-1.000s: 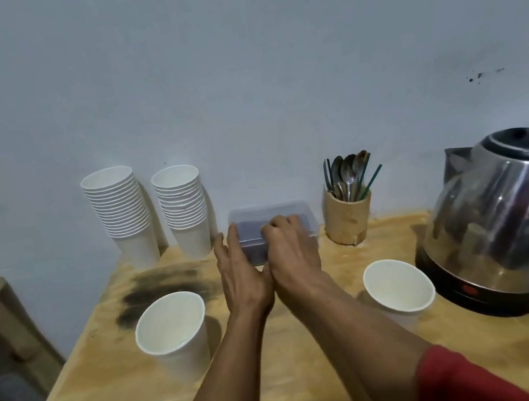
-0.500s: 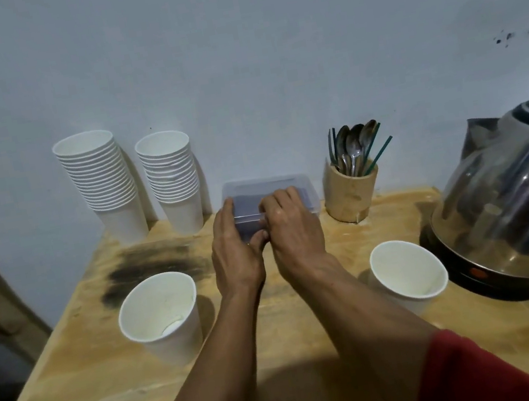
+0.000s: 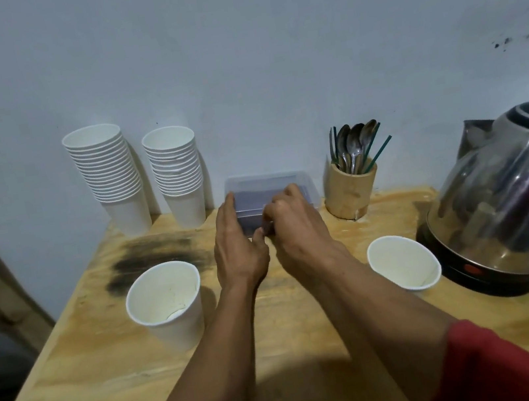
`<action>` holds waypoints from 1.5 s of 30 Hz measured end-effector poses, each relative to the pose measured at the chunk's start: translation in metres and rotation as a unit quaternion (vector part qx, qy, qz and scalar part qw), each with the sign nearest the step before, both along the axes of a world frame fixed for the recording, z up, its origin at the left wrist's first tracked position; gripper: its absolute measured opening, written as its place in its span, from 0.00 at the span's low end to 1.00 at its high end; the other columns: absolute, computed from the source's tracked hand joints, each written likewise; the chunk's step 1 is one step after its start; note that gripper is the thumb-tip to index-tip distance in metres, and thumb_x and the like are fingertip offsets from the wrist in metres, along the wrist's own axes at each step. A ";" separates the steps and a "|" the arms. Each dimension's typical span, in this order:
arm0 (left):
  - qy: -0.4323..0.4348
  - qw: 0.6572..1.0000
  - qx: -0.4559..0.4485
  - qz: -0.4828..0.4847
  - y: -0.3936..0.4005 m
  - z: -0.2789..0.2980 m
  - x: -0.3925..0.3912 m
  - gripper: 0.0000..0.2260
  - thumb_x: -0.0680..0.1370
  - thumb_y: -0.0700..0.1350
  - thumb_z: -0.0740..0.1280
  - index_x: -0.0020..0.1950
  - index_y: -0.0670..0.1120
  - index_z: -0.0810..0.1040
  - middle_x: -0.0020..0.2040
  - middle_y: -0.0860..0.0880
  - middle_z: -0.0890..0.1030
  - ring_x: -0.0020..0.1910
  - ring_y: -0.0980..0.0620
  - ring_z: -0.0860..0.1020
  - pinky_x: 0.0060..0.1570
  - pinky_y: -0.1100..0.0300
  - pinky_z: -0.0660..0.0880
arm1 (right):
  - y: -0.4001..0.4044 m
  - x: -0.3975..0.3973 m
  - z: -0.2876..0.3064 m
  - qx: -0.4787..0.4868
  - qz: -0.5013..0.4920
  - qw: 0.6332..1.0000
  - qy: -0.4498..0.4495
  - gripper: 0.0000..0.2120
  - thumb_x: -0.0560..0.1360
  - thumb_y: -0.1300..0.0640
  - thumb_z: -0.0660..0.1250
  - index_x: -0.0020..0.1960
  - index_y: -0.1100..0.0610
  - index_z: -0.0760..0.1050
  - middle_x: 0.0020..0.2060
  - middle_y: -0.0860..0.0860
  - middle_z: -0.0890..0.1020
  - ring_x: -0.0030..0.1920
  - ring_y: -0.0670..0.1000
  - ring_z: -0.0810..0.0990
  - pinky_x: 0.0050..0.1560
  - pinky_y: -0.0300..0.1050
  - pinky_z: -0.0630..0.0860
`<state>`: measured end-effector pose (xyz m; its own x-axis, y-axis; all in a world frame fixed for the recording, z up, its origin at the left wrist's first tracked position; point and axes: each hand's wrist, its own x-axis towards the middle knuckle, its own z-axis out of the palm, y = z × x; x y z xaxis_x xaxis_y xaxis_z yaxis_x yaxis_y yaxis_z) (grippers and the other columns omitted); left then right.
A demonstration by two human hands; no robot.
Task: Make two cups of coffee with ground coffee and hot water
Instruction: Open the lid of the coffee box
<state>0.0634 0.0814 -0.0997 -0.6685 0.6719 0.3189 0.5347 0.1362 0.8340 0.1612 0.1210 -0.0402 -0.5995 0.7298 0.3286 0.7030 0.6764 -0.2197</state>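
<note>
No writing can be read on anything here. Left of the fingers stand two stacks of paper cups (image 3: pixel 103 177) and an empty paper cup (image 3: pixel 165 302); the left hand (image 3: pixel 237 249) lies with straight fingers along the clear coffee container (image 3: pixel 271 185) at the wall, while the right hand (image 3: pixel 298 226) curls over its lid, thumb pinching the near edge. Right of the fingers are a wooden spoon holder (image 3: pixel 352 193), a second empty cup (image 3: pixel 403 263) and a steel electric kettle (image 3: pixel 512 195), all on the wooden table (image 3: pixel 280 353).
</note>
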 end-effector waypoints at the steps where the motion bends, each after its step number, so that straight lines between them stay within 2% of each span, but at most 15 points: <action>1: 0.002 1.000 -0.002 -0.002 -0.001 0.001 0.000 0.37 0.76 0.38 0.68 0.82 0.50 0.57 0.78 0.49 0.66 0.73 0.47 0.69 0.69 0.50 0.71 | -0.001 0.001 0.005 -0.025 -0.008 1.000 0.009 0.11 0.73 0.64 0.76 0.54 0.56 0.83 0.54 0.54 0.76 0.53 0.54 0.75 0.54 0.51 0.79; 4: 0.002 1.000 0.007 -0.003 -0.003 0.000 0.001 0.32 0.80 0.44 0.62 0.82 0.52 0.54 0.79 0.49 0.65 0.74 0.47 0.68 0.69 0.50 0.69 | 0.004 0.002 0.022 -0.083 -0.021 0.996 0.027 0.15 0.70 0.72 0.73 0.53 0.59 0.83 0.54 0.56 0.77 0.50 0.56 0.78 0.50 0.47 0.77; 7: -0.018 1.000 0.010 0.001 -0.002 -0.001 0.003 0.31 0.82 0.63 0.57 0.82 0.54 0.53 0.78 0.50 0.65 0.73 0.47 0.68 0.70 0.47 0.70 | 0.011 0.001 0.035 -0.081 -0.028 0.996 0.007 0.12 0.73 0.71 0.69 0.55 0.62 0.81 0.55 0.60 0.81 0.52 0.59 0.80 0.46 0.44 0.72; 9: -0.026 1.000 0.008 0.001 -0.001 -0.001 0.003 0.34 0.79 0.68 0.59 0.81 0.56 0.53 0.77 0.50 0.66 0.71 0.47 0.70 0.67 0.46 0.74 | 0.013 0.000 0.036 -0.076 -0.031 0.997 0.000 0.13 0.74 0.68 0.71 0.57 0.63 0.80 0.56 0.60 0.80 0.54 0.60 0.79 0.46 0.44 0.70; 13: -0.019 1.000 0.012 0.003 -0.001 -0.003 0.002 0.36 0.78 0.65 0.64 0.81 0.57 0.52 0.76 0.51 0.67 0.70 0.48 0.71 0.64 0.46 0.75 | 0.017 0.000 0.036 -0.027 -0.008 0.999 -0.046 0.13 0.75 0.65 0.71 0.59 0.61 0.78 0.57 0.59 0.80 0.54 0.59 0.79 0.47 0.46 0.71; 20: -0.036 0.999 0.011 0.007 -0.002 0.000 0.005 0.44 0.77 0.59 0.68 0.79 0.61 0.38 0.78 0.46 0.66 0.72 0.41 0.72 0.65 0.44 0.74 | 0.036 0.001 0.057 0.052 0.064 0.983 -0.166 0.15 0.78 0.68 0.65 0.63 0.57 0.73 0.56 0.59 0.77 0.52 0.61 0.79 0.44 0.51 0.70; 24: -0.042 0.998 0.016 0.033 -0.001 -0.001 0.007 0.36 0.77 0.57 0.70 0.75 0.56 0.50 0.75 0.44 0.70 0.68 0.42 0.75 0.57 0.54 0.73 | 0.045 0.000 0.075 0.076 0.068 0.984 -0.145 0.21 0.78 0.72 0.60 0.67 0.56 0.70 0.55 0.60 0.76 0.48 0.61 0.78 0.43 0.51 0.71; 27: 0.002 0.999 0.036 0.025 -0.004 -0.003 0.008 0.19 0.76 0.56 0.69 0.60 0.55 0.63 0.59 0.50 0.73 0.55 0.48 0.77 0.43 0.61 0.72 | 0.049 0.000 0.082 0.097 0.061 0.985 -0.128 0.24 0.77 0.74 0.59 0.69 0.57 0.68 0.55 0.60 0.77 0.49 0.62 0.78 0.42 0.52 0.70; 29: 0.019 0.999 0.044 0.026 -0.008 -0.003 0.008 0.15 0.76 0.56 0.69 0.53 0.55 0.65 0.54 0.51 0.70 0.49 0.51 0.74 0.37 0.64 0.70 | 0.048 -0.001 0.083 0.117 0.063 0.985 -0.112 0.24 0.75 0.75 0.60 0.68 0.57 0.68 0.54 0.59 0.78 0.47 0.61 0.77 0.40 0.53 0.70; 33: 0.010 0.998 0.057 0.023 -0.019 -0.002 0.014 0.14 0.74 0.54 0.71 0.49 0.54 0.66 0.54 0.51 0.69 0.47 0.52 0.73 0.38 0.64 0.73 | 0.048 -0.002 0.083 0.161 0.054 0.981 -0.089 0.19 0.77 0.75 0.58 0.64 0.60 0.70 0.56 0.59 0.75 0.50 0.59 0.75 0.42 0.55 0.76; 36: 0.010 0.997 0.067 0.021 -0.026 -0.004 0.016 0.14 0.72 0.52 0.72 0.47 0.52 0.67 0.53 0.51 0.69 0.46 0.53 0.72 0.37 0.71 0.67 | 0.053 -0.006 0.083 0.188 0.038 0.977 -0.097 0.15 0.80 0.72 0.57 0.63 0.62 0.73 0.59 0.58 0.74 0.59 0.58 0.72 0.39 0.51 0.70; 38: 0.005 0.997 0.069 0.022 -0.028 -0.002 0.016 0.14 0.70 0.51 0.73 0.45 0.51 0.68 0.53 0.51 0.68 0.47 0.52 0.72 0.38 0.70 0.68 | 0.055 -0.010 0.082 0.204 0.027 0.973 -0.099 0.15 0.79 0.72 0.58 0.62 0.61 0.72 0.58 0.57 0.76 0.60 0.58 0.72 0.40 0.48 0.65; 41: 0.007 0.997 0.064 0.030 -0.030 0.000 0.017 0.14 0.68 0.50 0.73 0.43 0.49 0.69 0.54 0.52 0.67 0.46 0.56 0.70 0.39 0.69 0.67 | 0.057 -0.017 0.079 0.197 0.007 0.974 -0.108 0.16 0.76 0.74 0.59 0.62 0.61 0.71 0.53 0.57 0.80 0.53 0.59 0.75 0.46 0.50 0.65; 43: 0.007 0.997 0.067 0.032 -0.031 0.002 0.017 0.14 0.68 0.50 0.73 0.42 0.48 0.70 0.55 0.52 0.67 0.46 0.58 0.70 0.40 0.71 0.66 | 0.060 -0.022 0.076 0.178 -0.006 0.976 -0.127 0.18 0.76 0.73 0.58 0.64 0.61 0.69 0.55 0.58 0.80 0.56 0.60 0.76 0.56 0.53 0.68; 45: 0.007 0.997 0.071 0.034 -0.032 0.002 0.018 0.14 0.67 0.52 0.72 0.42 0.47 0.70 0.56 0.52 0.67 0.46 0.59 0.69 0.40 0.72 0.65 | 0.062 -0.027 0.072 0.156 -0.017 0.978 -0.137 0.19 0.77 0.71 0.58 0.67 0.61 0.67 0.60 0.57 0.78 0.62 0.60 0.74 0.60 0.55 0.68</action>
